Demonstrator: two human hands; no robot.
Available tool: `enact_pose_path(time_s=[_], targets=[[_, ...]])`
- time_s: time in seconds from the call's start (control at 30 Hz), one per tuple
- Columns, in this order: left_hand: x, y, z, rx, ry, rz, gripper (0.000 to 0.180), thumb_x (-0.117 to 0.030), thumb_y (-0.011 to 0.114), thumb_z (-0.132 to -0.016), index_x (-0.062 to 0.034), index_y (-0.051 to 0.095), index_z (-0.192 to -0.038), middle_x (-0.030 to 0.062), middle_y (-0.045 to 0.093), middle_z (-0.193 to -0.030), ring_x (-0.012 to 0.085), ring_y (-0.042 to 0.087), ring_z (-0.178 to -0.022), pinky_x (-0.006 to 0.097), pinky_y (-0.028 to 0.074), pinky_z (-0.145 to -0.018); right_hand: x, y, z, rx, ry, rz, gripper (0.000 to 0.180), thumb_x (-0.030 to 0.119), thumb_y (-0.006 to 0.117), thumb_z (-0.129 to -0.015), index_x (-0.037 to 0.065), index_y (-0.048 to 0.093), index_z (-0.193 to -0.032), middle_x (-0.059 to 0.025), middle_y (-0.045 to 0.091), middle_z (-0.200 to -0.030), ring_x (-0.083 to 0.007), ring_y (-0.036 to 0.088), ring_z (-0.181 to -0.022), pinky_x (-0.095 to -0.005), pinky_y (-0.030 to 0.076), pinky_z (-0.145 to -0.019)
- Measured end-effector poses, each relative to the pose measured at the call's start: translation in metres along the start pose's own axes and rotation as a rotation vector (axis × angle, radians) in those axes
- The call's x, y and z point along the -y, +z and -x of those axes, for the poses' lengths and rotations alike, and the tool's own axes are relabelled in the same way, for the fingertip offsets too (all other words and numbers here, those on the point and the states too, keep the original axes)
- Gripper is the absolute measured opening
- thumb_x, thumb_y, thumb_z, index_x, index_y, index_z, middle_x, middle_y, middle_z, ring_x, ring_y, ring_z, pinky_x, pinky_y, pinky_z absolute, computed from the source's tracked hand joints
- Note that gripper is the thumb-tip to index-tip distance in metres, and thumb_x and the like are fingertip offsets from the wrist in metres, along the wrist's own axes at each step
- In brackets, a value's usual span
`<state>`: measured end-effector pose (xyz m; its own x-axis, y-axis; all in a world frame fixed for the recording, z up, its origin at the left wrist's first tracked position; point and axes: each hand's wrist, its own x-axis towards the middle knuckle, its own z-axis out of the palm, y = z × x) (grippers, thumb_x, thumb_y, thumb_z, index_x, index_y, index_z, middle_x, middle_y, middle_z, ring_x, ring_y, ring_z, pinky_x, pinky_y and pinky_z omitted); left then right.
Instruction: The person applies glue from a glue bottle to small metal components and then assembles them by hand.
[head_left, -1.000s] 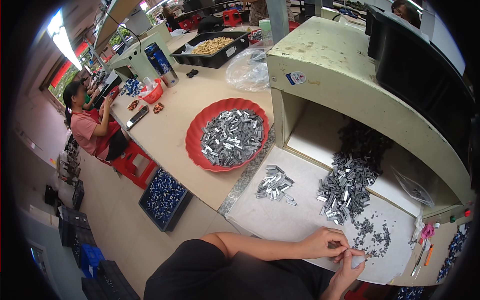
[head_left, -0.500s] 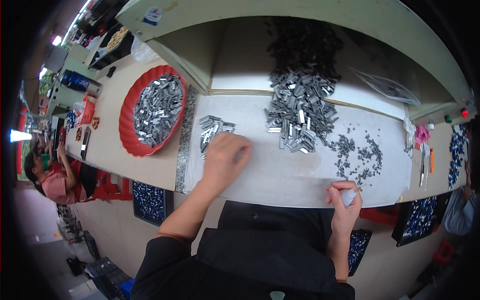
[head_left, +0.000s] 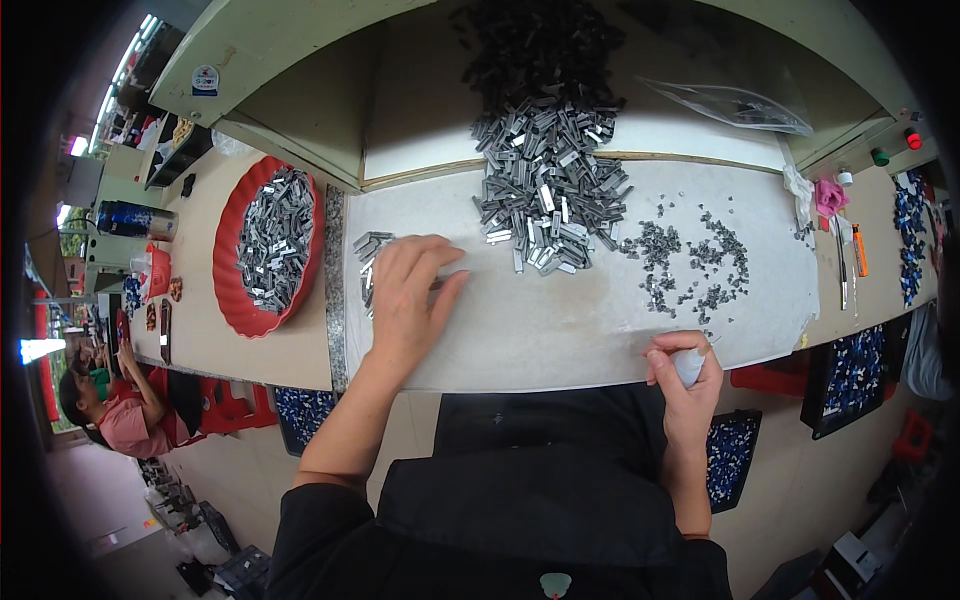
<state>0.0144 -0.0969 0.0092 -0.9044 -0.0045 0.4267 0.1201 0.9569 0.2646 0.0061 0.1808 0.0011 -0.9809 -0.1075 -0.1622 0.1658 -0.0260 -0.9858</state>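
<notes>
My left hand is over a small group of grey metal pieces at the left of the white sheet. Its fingers are bent and its thumb stands apart from them; the hand partly hides the pieces. At the sheet's front edge on the right, my right hand is closed around a small whitish object, perhaps a little bottle, mostly covered by the fingers. Beyond that hand lie many tiny dark parts, loosely scattered. A large heap of grey metal pieces spreads from under the shelf to mid-sheet.
A red scalloped basin full of metal pieces stands left. Under the green cabinet lies a clear plastic bag. Pens or tools lie at right. Black trays of blue and white parts sit below. A person sits far left.
The view has shifted, so the table appears further left and higher. My left hand has moved further over the small group of pieces, its fingers more spread. The right hand keeps its hold.
</notes>
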Motion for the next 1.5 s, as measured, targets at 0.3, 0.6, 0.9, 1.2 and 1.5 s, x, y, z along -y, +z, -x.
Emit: enact_pose_path(time_s=[0.3,0.6,0.9,1.2,1.5], targets=[[-0.055,0.029,-0.030,0.166,0.010,0.196,0.017,-0.006,0.066,-0.065,-0.0064,0.059,-0.081,0.0036,0.055,-0.079,0.0211,0.051,-0.074,0.030,0.036,-0.068,0.005,-0.005,0.006,0.236,-0.184,0.049,0.034,-0.004,0.041,-0.073,0.002,0.029,-0.105,-0.0140,0.038,-0.103,-0.0115,0.042,-0.068,-0.0229,0.038,-0.060],[-0.083,0.029,-0.023,0.255,-0.348,1.083,0.014,0.004,0.057,-0.075,0.0029,0.056,-0.088,0.0091,0.060,-0.085,0.0120,0.057,-0.076,0.022,0.045,-0.069,0.020,-0.017,0.011,0.167,-0.224,0.120,0.034,0.000,0.054,-0.079,-0.003,0.045,-0.111,-0.0133,0.045,-0.101,-0.0193,0.056,-0.082,-0.0268,0.049,-0.064],[-0.094,0.047,-0.009,0.385,-0.448,1.541,0.019,0.006,0.054,-0.077,0.0055,0.054,-0.096,0.0144,0.059,-0.091,0.0169,0.060,-0.082,0.027,0.050,-0.073,0.023,-0.018,0.005,-0.178,-0.357,-0.358,0.040,0.004,0.073,-0.060,0.003,0.046,-0.090,-0.0138,0.050,-0.095,-0.0176,0.053,-0.079,-0.0254,0.043,-0.071],[-0.094,0.043,-0.007,0.375,-0.440,1.517,0.018,0.008,0.057,-0.074,0.0051,0.057,-0.091,0.0130,0.060,-0.089,0.0169,0.060,-0.083,0.026,0.048,-0.075,0.032,-0.010,0.009,-0.174,-0.625,0.076,0.043,0.023,0.077,-0.060,0.003,0.051,-0.087,-0.0093,0.048,-0.085,-0.0151,0.054,-0.069,-0.0232,0.046,-0.061],[-0.092,0.041,-0.007,0.354,-0.316,1.376,0.017,0.006,0.060,-0.072,0.0017,0.060,-0.088,0.0101,0.061,-0.089,0.0159,0.058,-0.084,0.027,0.046,-0.075,0.034,-0.008,0.012,-0.047,-0.746,0.348,0.039,0.016,0.079,-0.057,0.005,0.054,-0.085,-0.0082,0.051,-0.080,-0.0156,0.057,-0.066,-0.0226,0.047,-0.055]])
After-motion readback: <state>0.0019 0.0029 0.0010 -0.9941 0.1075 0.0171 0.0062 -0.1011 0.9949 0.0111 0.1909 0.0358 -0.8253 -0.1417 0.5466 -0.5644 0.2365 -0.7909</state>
